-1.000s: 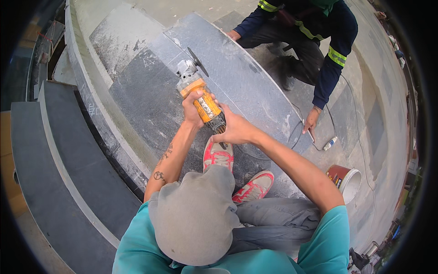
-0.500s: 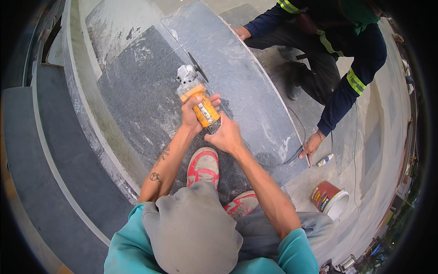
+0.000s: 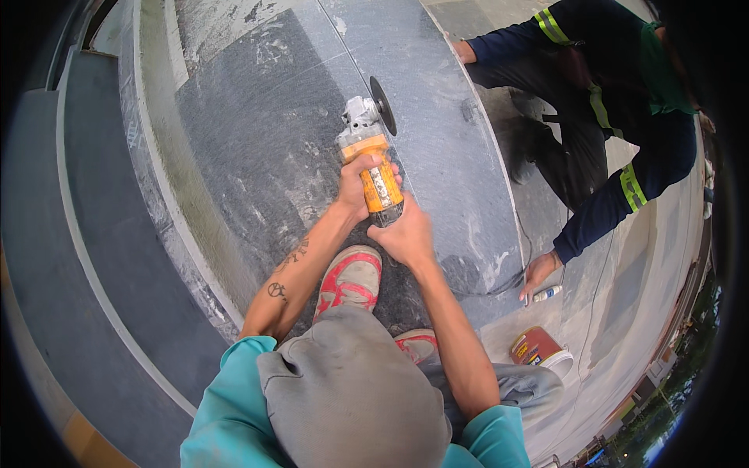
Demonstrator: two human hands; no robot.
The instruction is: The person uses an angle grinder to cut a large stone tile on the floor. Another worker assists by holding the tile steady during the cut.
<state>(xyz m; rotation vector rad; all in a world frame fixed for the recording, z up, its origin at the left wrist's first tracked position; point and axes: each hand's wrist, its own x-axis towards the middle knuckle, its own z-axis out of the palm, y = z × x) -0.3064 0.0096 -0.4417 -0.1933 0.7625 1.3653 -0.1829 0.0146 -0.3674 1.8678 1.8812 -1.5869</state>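
Both of my hands hold an angle grinder [image 3: 377, 180] with a yellow body and a dusty grey metal head. My left hand [image 3: 356, 187] wraps around the yellow body from the left side. My right hand [image 3: 409, 234] is closed around the dark rear end of the grinder; its fingertips are partly hidden. A dark cutting disc [image 3: 383, 106] stands on edge at the right of the head, in line with a straight dark cut in the grey slab [image 3: 460, 179]. From the disc back toward my right hand runs a thin pale line on the slab.
At the right a co-worker in dark clothes with reflective bands crouches, one hand [image 3: 540, 273] at the slab's near right corner. Nearby lie a small white bottle [image 3: 548, 293], a reddish bucket [image 3: 538, 348] and a cable. Dark slabs [image 3: 117, 210] lie at the left; my shoe [image 3: 351, 281] is behind the grinder.
The whole view has shifted, so the slab and co-worker appear farther right and higher. The grinder also appears farther right in the picture. Both hands keep the same grip on it.
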